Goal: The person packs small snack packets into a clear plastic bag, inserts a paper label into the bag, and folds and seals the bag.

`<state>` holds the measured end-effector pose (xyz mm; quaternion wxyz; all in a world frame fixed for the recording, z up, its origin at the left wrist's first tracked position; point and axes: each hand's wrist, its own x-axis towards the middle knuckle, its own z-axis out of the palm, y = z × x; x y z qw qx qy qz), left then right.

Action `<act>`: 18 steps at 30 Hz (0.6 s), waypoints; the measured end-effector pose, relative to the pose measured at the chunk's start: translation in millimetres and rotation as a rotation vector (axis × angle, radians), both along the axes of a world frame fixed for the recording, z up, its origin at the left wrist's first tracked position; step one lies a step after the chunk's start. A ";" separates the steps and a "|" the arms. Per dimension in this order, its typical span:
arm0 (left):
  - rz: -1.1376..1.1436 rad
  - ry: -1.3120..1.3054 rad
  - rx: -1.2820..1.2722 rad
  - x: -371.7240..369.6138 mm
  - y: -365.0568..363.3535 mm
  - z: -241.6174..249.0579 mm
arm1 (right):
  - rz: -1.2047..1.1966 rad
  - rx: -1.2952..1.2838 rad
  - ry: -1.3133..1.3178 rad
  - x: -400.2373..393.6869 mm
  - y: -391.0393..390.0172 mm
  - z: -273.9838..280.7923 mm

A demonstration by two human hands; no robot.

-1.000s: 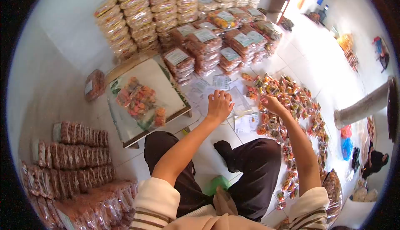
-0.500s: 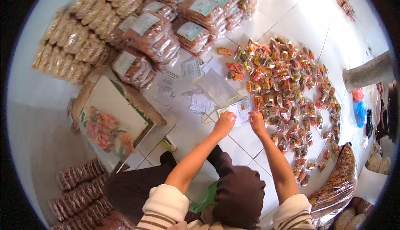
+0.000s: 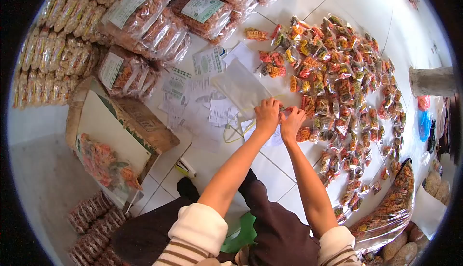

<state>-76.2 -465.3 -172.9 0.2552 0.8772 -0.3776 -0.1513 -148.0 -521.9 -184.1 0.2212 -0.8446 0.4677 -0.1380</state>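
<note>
My left hand [image 3: 266,114] and my right hand [image 3: 291,122] meet over white papers on the floor, fingers pinched together. A small dark and reddish bit shows between the fingertips, too covered to make out. Just beyond my left hand lies a clear plastic bag [image 3: 242,86], flat on the papers. Printed labels [image 3: 209,62] with green lettering lie behind it. A yellowish strap [image 3: 232,134] curls beside my left wrist. Right of my right hand spread many small clear packets of colourful snacks [image 3: 345,85], the nearest close to its fingers.
Large labelled bags of brown snacks [image 3: 144,20] are stacked at the back left. A cardboard box [image 3: 149,121] stands left, a stapler-like object [image 3: 185,167] near it. A big snack-filled bag [image 3: 386,218] leans at lower right, below a grey post [image 3: 431,82].
My hands were apart over the paper and have come together, fingertips nearly touching, farther up beside the clear bag. The whole view has shifted and come closer.
</note>
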 end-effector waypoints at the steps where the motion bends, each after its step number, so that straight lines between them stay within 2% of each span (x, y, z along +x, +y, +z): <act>1: 0.001 0.002 0.001 1.4 3.5 -1.1 | 0.036 -0.016 0.006 -1.3 3.6 -1.4; 3: -0.044 -0.059 0.039 5.5 11.7 -3.6 | 0.069 -0.034 0.010 -2.0 8.8 -1.4; 6: -0.065 -0.114 0.006 12.6 29.3 -8.3 | 0.060 0.240 -0.110 -0.8 18.3 3.8; 9: -0.091 -0.177 0.000 21.2 41.7 -10.1 | 0.118 0.159 0.006 1.7 25.6 4.4; 13: -0.141 -0.029 -0.092 36.3 47.3 -4.2 | 0.188 0.164 -0.076 3.6 18.1 3.6; 15: -0.159 0.057 -0.124 48.2 49.4 9.1 | 0.214 0.403 -0.274 6.4 13.2 8.9; 17: -0.231 0.213 -0.101 63.1 51.7 33.8 | 0.240 0.355 -0.279 13.5 11.7 34.5; 18: -0.225 0.206 -0.105 68.8 53.6 38.4 | 0.276 0.264 -0.269 15.8 9.6 40.3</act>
